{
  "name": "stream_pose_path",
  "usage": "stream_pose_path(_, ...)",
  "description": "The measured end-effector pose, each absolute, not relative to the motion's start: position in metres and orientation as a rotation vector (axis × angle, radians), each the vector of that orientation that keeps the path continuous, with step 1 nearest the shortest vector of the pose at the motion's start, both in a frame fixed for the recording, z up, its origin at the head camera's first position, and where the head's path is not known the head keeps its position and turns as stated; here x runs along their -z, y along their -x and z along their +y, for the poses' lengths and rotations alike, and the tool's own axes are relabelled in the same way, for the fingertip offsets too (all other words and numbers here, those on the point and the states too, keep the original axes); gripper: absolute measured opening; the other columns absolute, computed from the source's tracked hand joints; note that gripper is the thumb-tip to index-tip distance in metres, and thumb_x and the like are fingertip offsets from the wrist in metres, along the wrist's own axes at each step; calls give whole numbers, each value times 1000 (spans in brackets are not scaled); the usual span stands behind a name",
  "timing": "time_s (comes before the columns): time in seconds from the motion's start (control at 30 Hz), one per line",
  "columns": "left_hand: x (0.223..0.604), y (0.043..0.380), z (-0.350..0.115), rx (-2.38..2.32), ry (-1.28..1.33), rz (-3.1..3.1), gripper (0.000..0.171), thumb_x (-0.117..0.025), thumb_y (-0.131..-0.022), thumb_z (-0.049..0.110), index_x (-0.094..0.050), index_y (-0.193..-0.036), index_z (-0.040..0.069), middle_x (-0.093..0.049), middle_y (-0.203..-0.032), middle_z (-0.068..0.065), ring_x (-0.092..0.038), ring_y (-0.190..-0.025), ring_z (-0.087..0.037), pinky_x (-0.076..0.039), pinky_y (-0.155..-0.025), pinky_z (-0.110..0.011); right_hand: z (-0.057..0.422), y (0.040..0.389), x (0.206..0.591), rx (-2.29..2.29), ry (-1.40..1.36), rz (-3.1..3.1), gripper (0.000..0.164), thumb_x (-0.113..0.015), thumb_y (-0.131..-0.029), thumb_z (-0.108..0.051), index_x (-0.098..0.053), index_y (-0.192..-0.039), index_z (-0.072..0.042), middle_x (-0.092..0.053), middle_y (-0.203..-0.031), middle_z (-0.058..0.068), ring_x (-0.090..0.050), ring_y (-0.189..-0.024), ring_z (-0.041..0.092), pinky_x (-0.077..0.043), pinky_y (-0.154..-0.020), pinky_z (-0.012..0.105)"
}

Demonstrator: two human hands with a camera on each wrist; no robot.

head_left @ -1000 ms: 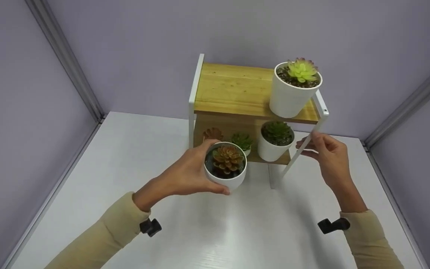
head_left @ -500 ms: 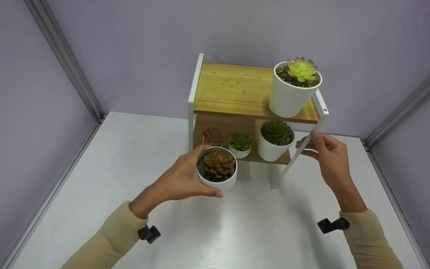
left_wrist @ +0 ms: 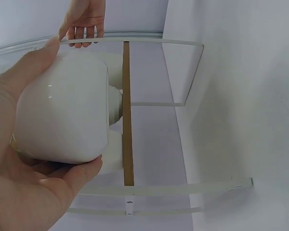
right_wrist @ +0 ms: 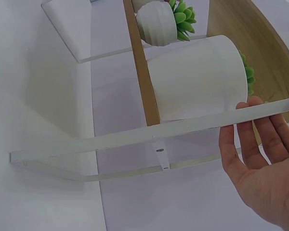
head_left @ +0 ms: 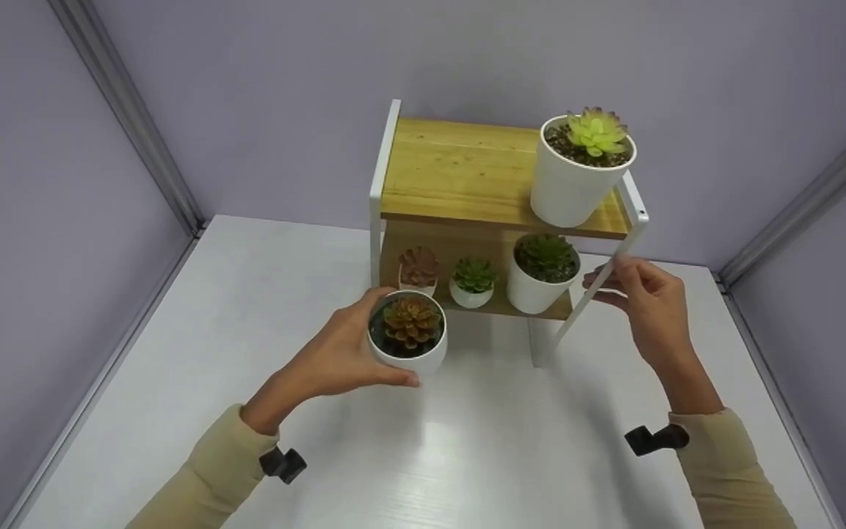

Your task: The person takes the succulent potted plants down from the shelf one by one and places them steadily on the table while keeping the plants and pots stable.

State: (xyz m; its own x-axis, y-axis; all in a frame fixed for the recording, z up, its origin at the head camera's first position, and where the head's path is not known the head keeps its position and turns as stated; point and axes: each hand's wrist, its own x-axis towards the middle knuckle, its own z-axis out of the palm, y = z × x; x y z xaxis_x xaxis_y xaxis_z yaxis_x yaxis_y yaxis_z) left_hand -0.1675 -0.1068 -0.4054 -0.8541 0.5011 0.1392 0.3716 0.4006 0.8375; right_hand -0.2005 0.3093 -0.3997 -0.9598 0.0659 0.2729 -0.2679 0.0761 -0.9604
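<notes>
White tabletop (head_left: 496, 463) lay beneath the left hand (head_left: 335, 361), spread wide to grip a brown potted succulent (head_left: 410, 330) probably best held level, while the right hand (head_left: 652, 312) pinched the shelf frame (right_wrist: 183, 126)

Held pot (left_wrist: 67, 108): smooth, glossy, ceramic-looking. Shelf boards (head_left: 460, 165): grained wood, faint sheen. Frame (right_wrist: 120, 138): smooth, white, painted-looking. Small pot (right_wrist: 156, 24): ridged. Counter (head_left: 511, 455): smooth, reflective. Sleeves (head_left: 210, 459): matt cloth. Wall (head_left: 283, 110): matt. Soil granules (head_left: 564, 148): coarse.
</notes>
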Motion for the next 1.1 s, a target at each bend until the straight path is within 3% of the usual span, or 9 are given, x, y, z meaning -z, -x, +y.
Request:
stream_pose_path(0.23,411,168,-118,-1463,-744,2517,109,-101,-69,39,-40,-157,17,-60,-148,0,-58,-137,-24,-49,-114,-58,309,201,400,-1982,-205,-2096,41,-57,-110,-25,-68,-113,14,-76,-100,6,-78,-96,18,-65,-88,34)
stream_pose_path(0.47,416,169,-128,-1466,-699,2525,109,-101,-67,40,-41,-156,18,-59,-148,1,-57,-138,-23,-49,-116,-56,310,201,400,-1995,-210,-2088,48,-58,-109,-27,-63,-115,20,-76,-100,6,-78,-95,18,-65,-88,34)
stream_pose_path(0.87,425,169,-148,-1416,-668,2565,108,-102,-67,35,-41,-154,17,-59,-148,0,-57,-137,-25,-48,-115,-57,309,200,401,-1974,-206,-2102,41,-57,-110,-26,-69,-111,13,-76,-100,6,-78,-96,19,-65,-88,33)
stream_pose_path(1.1,434,172,-162,-1390,-665,2582,111,-101,-66,42,-40,-155,18,-60,-147,1,-57,-138,-24,-47,-116,-60,309,201,401,-1996,-193,-2088,42,-59,-109,-28,-69,-111,13,-77,-98,4,-79,-95,18,-65,-88,32)
